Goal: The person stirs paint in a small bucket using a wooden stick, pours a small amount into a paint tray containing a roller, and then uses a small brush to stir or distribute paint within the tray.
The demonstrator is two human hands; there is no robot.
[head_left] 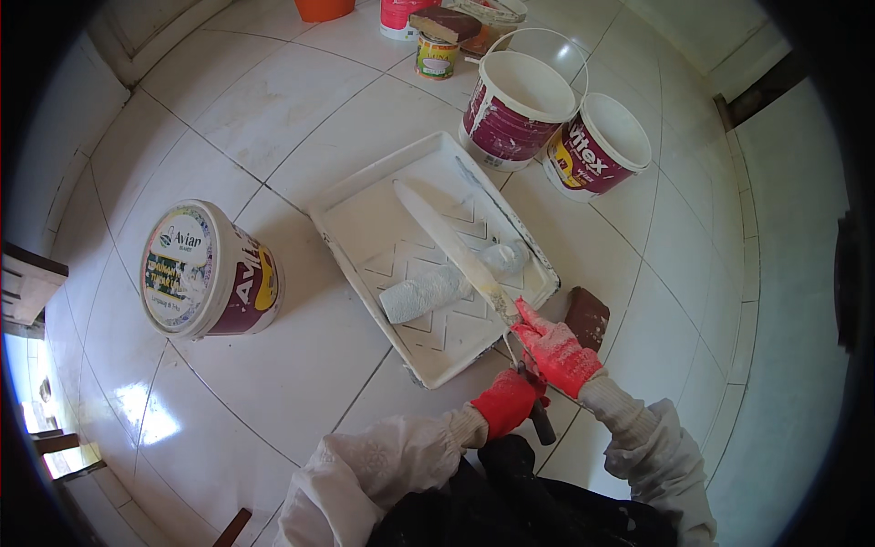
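A white paint tray (355,237) with a ridged bottom sits on the floor, holding a white-coated paint roller (424,292). My left hand (506,401), in a red glove, is closed on the roller's dark handle (542,424) below the tray's near corner. My right hand (556,351), also red-gloved, grips the near end of a long white-coated stick (437,228), which lies diagonally across the roller and over the tray. A reddish-brown block (588,314) lies beside the tray, just beyond my right hand.
A lidded paint bucket (228,273) stands left of the tray. Two open buckets (501,128) (583,164) stand beyond it at right. A small can (436,59) with a brown block on top, more containers and an orange bucket (324,9) are farther back. Walls (784,228) edge both sides.
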